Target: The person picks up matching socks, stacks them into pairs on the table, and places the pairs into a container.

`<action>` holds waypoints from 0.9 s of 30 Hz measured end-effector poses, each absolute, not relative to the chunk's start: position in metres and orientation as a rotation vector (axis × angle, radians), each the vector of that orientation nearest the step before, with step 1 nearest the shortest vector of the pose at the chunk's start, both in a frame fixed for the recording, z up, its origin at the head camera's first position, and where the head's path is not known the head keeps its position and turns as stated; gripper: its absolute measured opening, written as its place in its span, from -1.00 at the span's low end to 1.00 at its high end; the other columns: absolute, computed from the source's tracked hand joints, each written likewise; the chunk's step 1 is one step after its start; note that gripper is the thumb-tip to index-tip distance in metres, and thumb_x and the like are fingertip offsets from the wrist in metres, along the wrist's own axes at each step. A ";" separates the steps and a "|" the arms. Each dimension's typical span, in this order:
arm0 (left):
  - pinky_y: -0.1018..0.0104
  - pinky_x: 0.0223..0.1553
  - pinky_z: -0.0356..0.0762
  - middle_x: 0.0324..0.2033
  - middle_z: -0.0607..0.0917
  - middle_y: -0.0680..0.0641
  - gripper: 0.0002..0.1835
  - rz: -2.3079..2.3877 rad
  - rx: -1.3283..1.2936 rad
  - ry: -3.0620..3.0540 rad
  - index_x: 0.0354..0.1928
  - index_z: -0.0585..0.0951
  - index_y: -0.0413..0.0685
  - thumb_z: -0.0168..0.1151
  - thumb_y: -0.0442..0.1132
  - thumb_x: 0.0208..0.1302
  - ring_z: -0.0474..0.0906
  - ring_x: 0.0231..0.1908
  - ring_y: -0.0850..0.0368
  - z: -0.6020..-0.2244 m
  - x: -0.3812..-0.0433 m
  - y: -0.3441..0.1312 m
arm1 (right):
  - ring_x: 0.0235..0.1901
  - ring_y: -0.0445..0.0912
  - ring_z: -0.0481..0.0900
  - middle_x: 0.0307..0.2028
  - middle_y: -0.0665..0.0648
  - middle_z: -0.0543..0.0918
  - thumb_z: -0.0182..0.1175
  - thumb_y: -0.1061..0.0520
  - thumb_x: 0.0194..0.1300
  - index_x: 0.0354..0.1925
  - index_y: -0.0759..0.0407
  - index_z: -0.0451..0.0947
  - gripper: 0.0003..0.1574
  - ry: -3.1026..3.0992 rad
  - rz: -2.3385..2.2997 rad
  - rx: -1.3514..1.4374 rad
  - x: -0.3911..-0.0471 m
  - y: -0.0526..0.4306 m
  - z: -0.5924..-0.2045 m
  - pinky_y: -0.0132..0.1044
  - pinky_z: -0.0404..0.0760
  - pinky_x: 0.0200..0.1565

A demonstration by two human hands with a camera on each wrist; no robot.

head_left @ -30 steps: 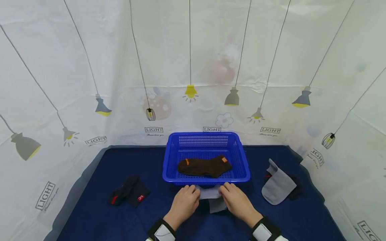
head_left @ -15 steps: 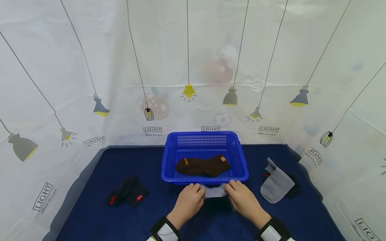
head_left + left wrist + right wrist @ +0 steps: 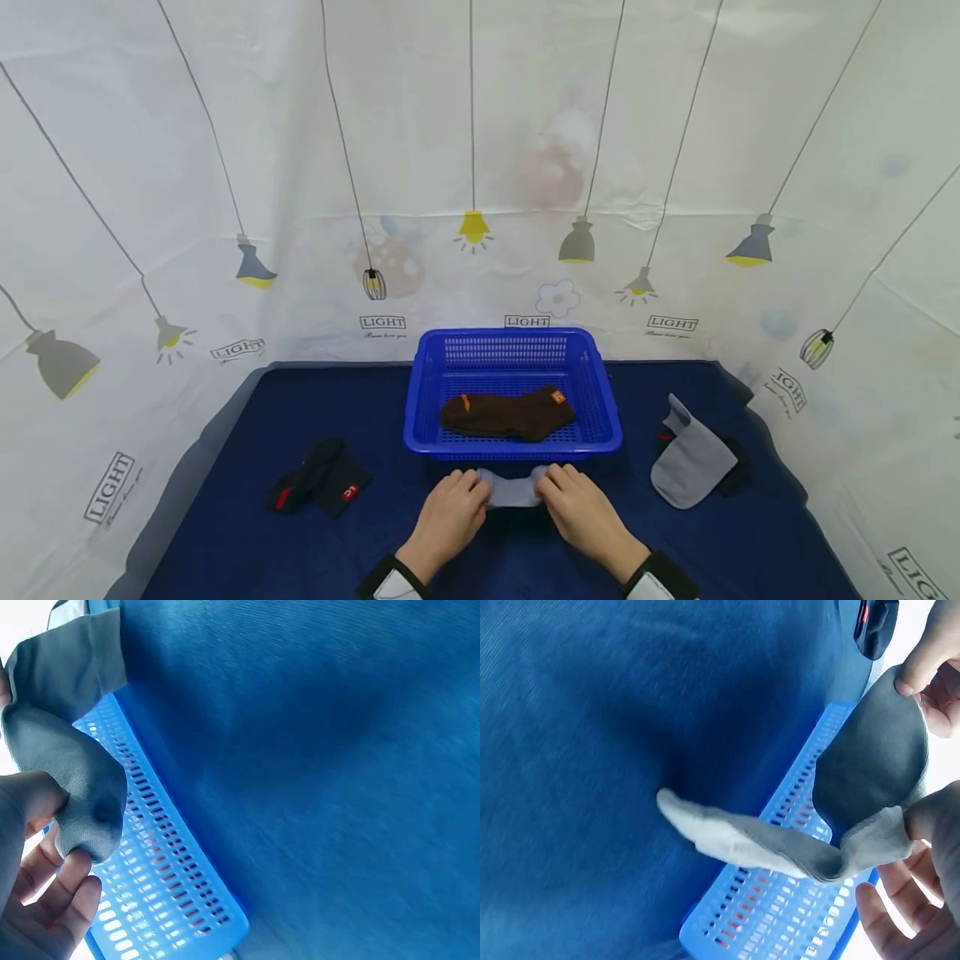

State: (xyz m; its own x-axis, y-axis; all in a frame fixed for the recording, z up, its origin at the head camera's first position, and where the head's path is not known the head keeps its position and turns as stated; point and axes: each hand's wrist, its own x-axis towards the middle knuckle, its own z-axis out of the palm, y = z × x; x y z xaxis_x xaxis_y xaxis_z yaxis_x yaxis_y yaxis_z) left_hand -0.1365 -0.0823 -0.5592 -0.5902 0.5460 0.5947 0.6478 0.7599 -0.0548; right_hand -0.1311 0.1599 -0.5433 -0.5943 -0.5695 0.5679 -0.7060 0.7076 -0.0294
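Note:
A grey sock [image 3: 513, 490] is stretched between both hands just in front of the blue basket. My left hand [image 3: 447, 517] pinches one end between thumb and fingers; the left wrist view shows that rounded end of the fabric [image 3: 79, 776] up close. On the other side my right hand [image 3: 588, 515] pinches the sock too, and in the right wrist view a loose length [image 3: 742, 838] dangles from its grip. The sock is held above the table, overlapping the basket wall [image 3: 780, 900] in that view. In the head view the dangling part is hidden.
The blue basket [image 3: 513, 455] stands at the back centre with brown socks [image 3: 502, 417] inside. Black socks with red marks [image 3: 330, 483] lie at the left. At the right, a grey sock [image 3: 690, 467] lies over a black one [image 3: 738, 467]. A printed curtain [image 3: 480, 125] hangs behind.
Both hands have shifted slightly, keeping their pinch on the grey sock. The grey flap that hung below the strip a second ago no longer shows in the head view.

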 end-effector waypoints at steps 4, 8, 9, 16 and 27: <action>0.37 -0.44 0.31 -0.52 0.41 0.08 -0.63 -0.227 -0.883 -2.344 -0.49 0.49 0.07 0.57 -0.26 -0.25 0.34 -0.51 0.19 -0.561 -0.136 -0.091 | -0.44 -0.19 0.34 -0.41 -0.05 0.44 0.44 0.31 0.01 -0.36 0.00 0.50 -0.66 -2.370 0.332 0.987 -0.130 0.150 -0.544 -0.43 0.31 -0.43; 0.35 -0.43 0.33 -0.51 0.42 0.07 -0.64 -0.207 -0.865 -2.342 -0.47 0.51 0.06 0.56 -0.26 -0.28 0.35 -0.49 0.18 -0.566 -0.134 -0.101 | -0.42 -0.19 0.37 -0.37 -0.05 0.47 0.41 0.27 0.06 -0.35 -0.02 0.49 -0.70 -2.362 0.323 1.017 -0.128 0.141 -0.549 -0.45 0.29 -0.43; 0.35 -0.42 0.33 -0.51 0.41 0.07 -0.64 -0.203 -0.858 -2.347 -0.47 0.52 0.05 0.56 -0.26 -0.28 0.35 -0.49 0.17 -0.567 -0.133 -0.104 | -0.41 -0.19 0.38 -0.36 -0.05 0.48 0.35 0.24 0.15 -0.34 -0.02 0.49 -0.77 -2.361 0.318 1.028 -0.128 0.138 -0.551 -0.44 0.31 -0.43; 0.37 -0.45 0.28 -0.50 0.40 0.07 -0.67 -0.221 -0.812 -2.402 -0.47 0.54 0.05 0.55 -0.29 -0.25 0.31 -0.49 0.19 -0.578 -0.127 -0.123 | -0.36 -0.17 0.45 -0.33 -0.05 0.51 -0.27 0.03 0.63 -0.32 -0.05 0.51 -0.54 -2.346 0.309 1.068 -0.124 0.121 -0.568 -0.34 0.44 -0.38; 0.38 -0.46 0.23 -0.51 0.37 0.07 -0.64 -0.243 -0.787 -2.414 -0.50 0.50 0.04 0.58 -0.30 -0.25 0.28 -0.51 0.19 -0.591 -0.121 -0.136 | -0.40 -0.21 0.40 -0.38 -0.09 0.46 0.43 0.19 0.08 -0.35 -0.07 0.48 -0.70 -2.384 0.305 1.099 -0.119 0.108 -0.586 -0.44 0.31 -0.42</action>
State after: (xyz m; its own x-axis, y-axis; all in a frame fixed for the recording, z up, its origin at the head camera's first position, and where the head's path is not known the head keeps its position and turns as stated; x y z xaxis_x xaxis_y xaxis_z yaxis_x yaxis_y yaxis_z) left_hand -0.1211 -0.1358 -0.5908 -0.6559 0.4814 0.5813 0.5878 0.8090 -0.0067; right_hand -0.1187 0.1084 -0.5864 -0.5538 -0.6492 0.5215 -0.7596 0.6504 0.0030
